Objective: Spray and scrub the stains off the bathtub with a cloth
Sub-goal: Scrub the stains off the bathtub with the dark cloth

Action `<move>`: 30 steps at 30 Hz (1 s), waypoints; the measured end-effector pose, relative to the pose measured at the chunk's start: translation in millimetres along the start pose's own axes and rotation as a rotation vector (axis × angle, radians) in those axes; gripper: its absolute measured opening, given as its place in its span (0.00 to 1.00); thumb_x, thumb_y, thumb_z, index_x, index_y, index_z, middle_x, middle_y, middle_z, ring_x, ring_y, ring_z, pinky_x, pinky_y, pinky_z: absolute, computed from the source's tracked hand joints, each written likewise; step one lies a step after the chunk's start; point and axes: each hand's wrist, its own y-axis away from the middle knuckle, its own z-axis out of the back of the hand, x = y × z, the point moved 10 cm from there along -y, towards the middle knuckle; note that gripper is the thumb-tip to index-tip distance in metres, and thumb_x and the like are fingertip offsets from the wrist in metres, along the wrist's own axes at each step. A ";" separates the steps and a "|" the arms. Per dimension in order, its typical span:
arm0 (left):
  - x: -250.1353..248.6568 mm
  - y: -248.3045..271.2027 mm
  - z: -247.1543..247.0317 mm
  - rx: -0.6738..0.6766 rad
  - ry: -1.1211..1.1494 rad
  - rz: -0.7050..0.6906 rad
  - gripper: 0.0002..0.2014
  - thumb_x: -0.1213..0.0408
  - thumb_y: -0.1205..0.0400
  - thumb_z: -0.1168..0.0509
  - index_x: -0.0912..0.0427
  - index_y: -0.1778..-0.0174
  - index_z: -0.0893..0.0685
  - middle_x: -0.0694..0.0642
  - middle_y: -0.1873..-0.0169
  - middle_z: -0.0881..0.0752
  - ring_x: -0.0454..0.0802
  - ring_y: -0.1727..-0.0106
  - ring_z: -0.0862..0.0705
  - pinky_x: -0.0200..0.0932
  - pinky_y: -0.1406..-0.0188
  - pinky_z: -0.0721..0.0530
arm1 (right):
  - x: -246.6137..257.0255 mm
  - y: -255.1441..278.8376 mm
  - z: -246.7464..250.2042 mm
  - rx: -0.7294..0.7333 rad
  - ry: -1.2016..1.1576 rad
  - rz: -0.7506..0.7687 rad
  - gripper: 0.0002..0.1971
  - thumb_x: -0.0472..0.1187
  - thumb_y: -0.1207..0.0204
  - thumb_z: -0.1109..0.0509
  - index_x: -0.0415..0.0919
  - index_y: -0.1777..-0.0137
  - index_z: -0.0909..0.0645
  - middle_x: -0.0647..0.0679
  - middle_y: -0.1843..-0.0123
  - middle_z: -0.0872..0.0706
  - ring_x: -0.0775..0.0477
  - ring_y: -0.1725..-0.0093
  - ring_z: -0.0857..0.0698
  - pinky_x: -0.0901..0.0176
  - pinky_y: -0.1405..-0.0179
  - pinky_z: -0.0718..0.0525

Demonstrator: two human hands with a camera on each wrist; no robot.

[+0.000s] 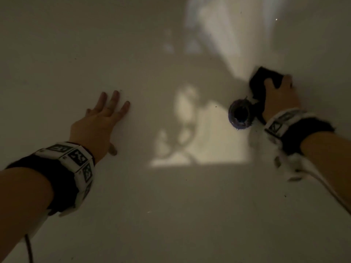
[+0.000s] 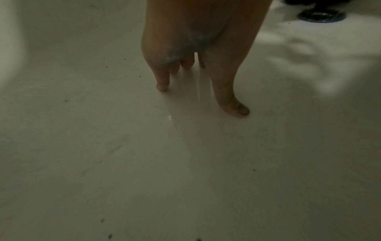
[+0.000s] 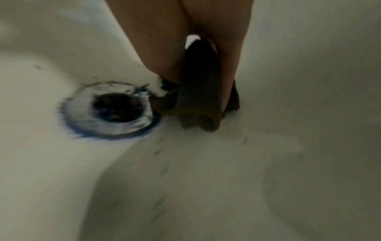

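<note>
The white bathtub floor (image 1: 171,205) fills the head view, dim and dotted with small dark specks. My right hand (image 1: 279,95) grips a dark ribbed cloth (image 1: 264,78) and holds it against the tub just right of the drain (image 1: 240,115). In the right wrist view the cloth (image 3: 198,91) bunches between thumb and fingers beside the drain (image 3: 115,110), whose rim carries blue-black stains. My left hand (image 1: 103,118) lies flat on the tub floor with fingers spread and straight. Its fingertips (image 2: 163,86) touch the surface, holding nothing.
A bright patch of light (image 1: 201,137) falls on the tub floor left of the drain. The tub wall (image 1: 218,25) rises at the far side. Dark specks (image 2: 123,59) scatter over the floor near the left hand. A cable (image 1: 28,247) hangs from the left wrist.
</note>
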 end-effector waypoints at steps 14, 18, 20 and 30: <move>-1.5 2.3 2.1 -0.008 0.004 0.005 0.65 0.63 0.36 0.21 0.50 0.30 0.75 0.39 0.29 0.76 0.47 0.20 0.68 0.56 0.21 0.48 | -42.8 49.7 -30.2 0.129 -0.086 -0.351 0.46 0.43 0.29 0.26 0.33 0.20 0.52 0.25 0.21 0.51 0.25 0.24 0.44 0.40 0.24 0.43; -1.9 2.2 2.1 -0.006 -0.002 0.002 0.65 0.62 0.36 0.21 0.51 0.30 0.75 0.40 0.29 0.76 0.48 0.20 0.68 0.56 0.21 0.48 | -6.3 61.1 -67.0 0.319 -0.294 -0.384 0.37 0.39 0.23 0.34 0.33 0.21 0.52 0.29 0.22 0.47 0.29 0.24 0.41 0.42 0.24 0.39; -2.1 2.6 3.2 -0.005 0.006 0.002 0.65 0.62 0.36 0.20 0.52 0.30 0.75 0.39 0.29 0.76 0.48 0.20 0.68 0.56 0.21 0.48 | -15.8 63.1 -56.9 0.228 -0.511 -0.424 0.28 0.32 0.26 0.32 0.32 0.29 0.38 0.30 0.28 0.35 0.31 0.34 0.27 0.48 0.34 0.28; -2.5 3.6 2.3 -0.003 0.011 0.008 0.64 0.63 0.35 0.21 0.49 0.30 0.75 0.40 0.29 0.76 0.47 0.20 0.69 0.55 0.20 0.50 | -72.5 157.1 -108.8 0.467 -0.364 -0.701 0.37 0.36 0.23 0.33 0.30 0.20 0.51 0.27 0.24 0.40 0.29 0.29 0.32 0.44 0.31 0.32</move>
